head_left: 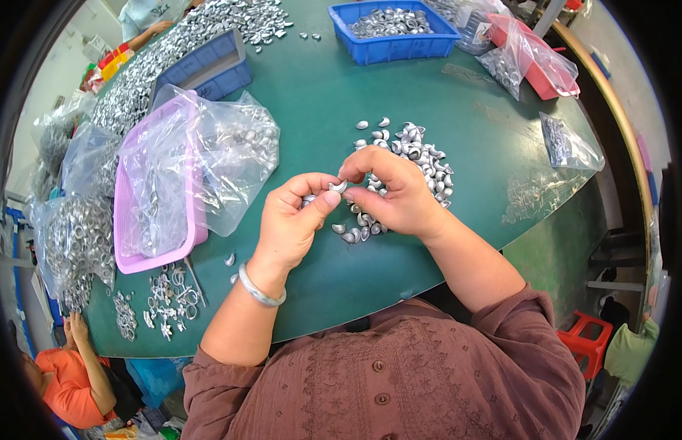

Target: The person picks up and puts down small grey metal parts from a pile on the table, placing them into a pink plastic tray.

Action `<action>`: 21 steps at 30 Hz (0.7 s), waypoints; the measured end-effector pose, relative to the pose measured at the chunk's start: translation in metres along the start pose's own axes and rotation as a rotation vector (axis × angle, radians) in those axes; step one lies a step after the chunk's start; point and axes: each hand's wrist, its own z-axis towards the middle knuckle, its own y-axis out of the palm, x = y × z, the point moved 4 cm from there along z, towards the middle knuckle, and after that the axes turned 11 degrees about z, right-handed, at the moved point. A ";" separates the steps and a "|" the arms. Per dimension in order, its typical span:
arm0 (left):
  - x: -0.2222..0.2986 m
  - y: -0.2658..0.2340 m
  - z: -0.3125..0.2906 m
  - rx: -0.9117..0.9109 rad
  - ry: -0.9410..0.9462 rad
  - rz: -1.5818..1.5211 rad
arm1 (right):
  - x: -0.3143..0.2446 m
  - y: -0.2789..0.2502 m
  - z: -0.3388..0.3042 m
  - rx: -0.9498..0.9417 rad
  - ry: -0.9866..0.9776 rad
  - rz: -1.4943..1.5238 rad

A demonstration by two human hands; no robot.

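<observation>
My left hand [288, 220] pinches a small curved silver metal piece [338, 187] between thumb and forefinger. More silver metal shows in the curl of its lower fingers. From the other side, the thumb and forefinger of my right hand [396, 192] close on the same piece. Beneath and beyond my right hand lies a loose pile of similar curved silver pieces [435, 170] on the green table [311, 95]. A pale bangle [261, 287] circles my left wrist.
A pink-purple basket [197, 236] holds clear plastic bags at left. Farther off are a blue tray [377, 50] of metal parts, a blue bin [227, 79], a large metal heap [209, 29] and a red tray [540, 77]. A person in orange [71, 389] sits at lower left.
</observation>
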 end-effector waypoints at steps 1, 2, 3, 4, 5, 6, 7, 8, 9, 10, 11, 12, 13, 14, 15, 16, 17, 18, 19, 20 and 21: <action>-0.002 0.000 0.001 -0.015 -0.014 -0.045 | 0.000 0.000 0.000 0.010 0.007 -0.001; -0.004 -0.001 0.001 -0.030 -0.028 -0.090 | 0.000 0.000 0.000 0.014 0.005 0.004; -0.005 -0.001 0.002 -0.044 -0.042 -0.136 | -0.001 0.000 0.000 0.017 0.002 0.008; -0.007 -0.001 0.002 -0.079 -0.065 -0.196 | -0.001 0.001 0.000 0.020 0.000 0.012; -0.007 -0.002 0.003 -0.116 -0.089 -0.256 | -0.001 0.001 0.000 0.020 -0.005 0.014; -0.008 -0.002 0.003 -0.153 -0.113 -0.316 | -0.001 0.001 0.000 0.020 -0.009 0.016; -0.010 -0.002 0.003 -0.162 -0.133 -0.346 | -0.001 0.001 0.000 0.020 -0.013 0.019; -0.010 -0.002 0.003 -0.172 -0.155 -0.376 | -0.001 0.000 0.000 0.017 -0.021 0.015; -0.010 -0.002 0.004 -0.181 -0.177 -0.407 | -0.001 0.000 0.000 0.015 -0.028 0.011; -0.011 -0.002 0.004 -0.194 -0.179 -0.419 | -0.001 0.000 0.000 0.012 -0.035 0.007; -0.011 -0.002 0.004 -0.205 -0.181 -0.431 | -0.001 0.000 0.000 0.013 -0.035 0.009; -0.012 -0.002 0.004 -0.217 -0.183 -0.443 | -0.002 0.001 0.000 0.015 -0.036 0.011; -0.012 -0.003 0.004 -0.224 -0.187 -0.448 | -0.002 0.001 0.000 0.016 -0.036 0.012; -0.013 -0.003 0.004 -0.232 -0.192 -0.453 | -0.002 0.001 0.000 0.010 -0.042 0.006; -0.013 -0.003 0.004 -0.240 -0.197 -0.458 | -0.002 0.001 0.001 0.004 -0.048 0.000; -0.014 -0.003 0.004 -0.249 -0.202 -0.451 | -0.002 0.001 0.001 -0.003 -0.054 -0.006; -0.014 -0.003 0.005 -0.258 -0.207 -0.444 | -0.003 0.001 0.001 -0.004 -0.049 -0.004; -0.014 -0.003 0.004 -0.266 -0.212 -0.437 | -0.003 0.002 0.001 -0.005 -0.044 -0.003; -0.015 -0.004 0.004 -0.260 -0.210 -0.434 | -0.003 0.002 0.001 -0.006 -0.039 -0.001; -0.014 -0.003 0.004 -0.257 -0.209 -0.431 | -0.004 0.002 0.002 -0.013 -0.062 -0.013; -0.013 -0.002 0.004 -0.253 -0.208 -0.428 | -0.003 0.001 0.002 -0.019 -0.085 -0.025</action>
